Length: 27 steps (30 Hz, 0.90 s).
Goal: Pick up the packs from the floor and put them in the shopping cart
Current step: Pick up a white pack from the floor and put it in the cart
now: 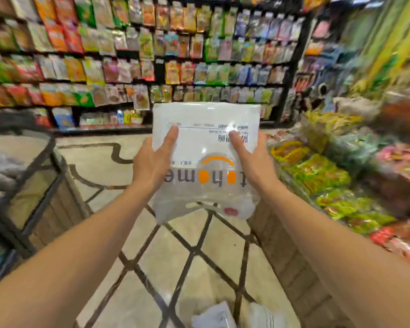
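Both forearms reach out, left hand (152, 162) and right hand (251, 157) gripping a white pack (206, 138) by its sides, held flat and clear of the floor (175, 268), likely for the cart (45, 162) at left.

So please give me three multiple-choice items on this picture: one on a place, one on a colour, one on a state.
1. Where is the cart?
A. To the person's left
B. To the person's right
C. Not in view

2. What colour are the round marks on the held pack?
A. Blue
B. Orange
C. Black

3. How is the pack held?
A. By the left hand alone
B. By both hands
C. It lies on the floor

Answers:
1. A: its frame stands at the left edge.
2. B: orange circles and an arc sit in the lettering.
3. B: the left hand and right hand grip its two sides, above the floor.
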### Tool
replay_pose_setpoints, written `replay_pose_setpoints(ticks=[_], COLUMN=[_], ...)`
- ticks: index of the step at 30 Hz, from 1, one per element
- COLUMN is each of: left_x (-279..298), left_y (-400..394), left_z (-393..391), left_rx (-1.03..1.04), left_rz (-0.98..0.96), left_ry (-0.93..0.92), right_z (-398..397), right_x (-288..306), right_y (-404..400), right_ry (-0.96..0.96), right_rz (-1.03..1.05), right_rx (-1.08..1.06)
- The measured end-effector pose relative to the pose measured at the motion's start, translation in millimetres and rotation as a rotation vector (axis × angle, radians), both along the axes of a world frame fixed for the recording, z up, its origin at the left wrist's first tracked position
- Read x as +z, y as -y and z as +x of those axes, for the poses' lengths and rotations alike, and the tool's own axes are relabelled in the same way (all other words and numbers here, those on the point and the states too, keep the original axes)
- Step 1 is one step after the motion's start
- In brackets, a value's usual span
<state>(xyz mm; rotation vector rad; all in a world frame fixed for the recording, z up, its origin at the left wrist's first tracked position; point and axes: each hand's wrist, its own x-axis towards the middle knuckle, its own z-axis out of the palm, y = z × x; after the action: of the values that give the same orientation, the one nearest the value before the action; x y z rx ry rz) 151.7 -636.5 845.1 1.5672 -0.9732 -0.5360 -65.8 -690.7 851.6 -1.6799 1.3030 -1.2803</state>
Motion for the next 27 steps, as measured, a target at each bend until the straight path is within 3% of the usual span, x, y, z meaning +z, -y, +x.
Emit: replay_pose_setpoints(ticks=[6,13,19,27], left_x=[73,99,85,47], left_y=[-6,-72,-185,-409], left_z=[-87,-254,-402,-562], left_rx=[-0.314,-0.763,-1.103,-1.453], left_rz=[-0.079,-0.14,-0.108,-0.019], left_ry=[0.006,0.037,-0.004,-0.06], right_z=[-99,-236,-341,-437], right_x=[72,89,73,41], right_y=[-83,-228,-407,-672], right_ry=[-0.004,-0.035,-0.008,-0.011], right_rz=[-0.088,-0.089,-0.075,-0.007], right_rx=[-0.335,-0.753,-1.105,-1.461])
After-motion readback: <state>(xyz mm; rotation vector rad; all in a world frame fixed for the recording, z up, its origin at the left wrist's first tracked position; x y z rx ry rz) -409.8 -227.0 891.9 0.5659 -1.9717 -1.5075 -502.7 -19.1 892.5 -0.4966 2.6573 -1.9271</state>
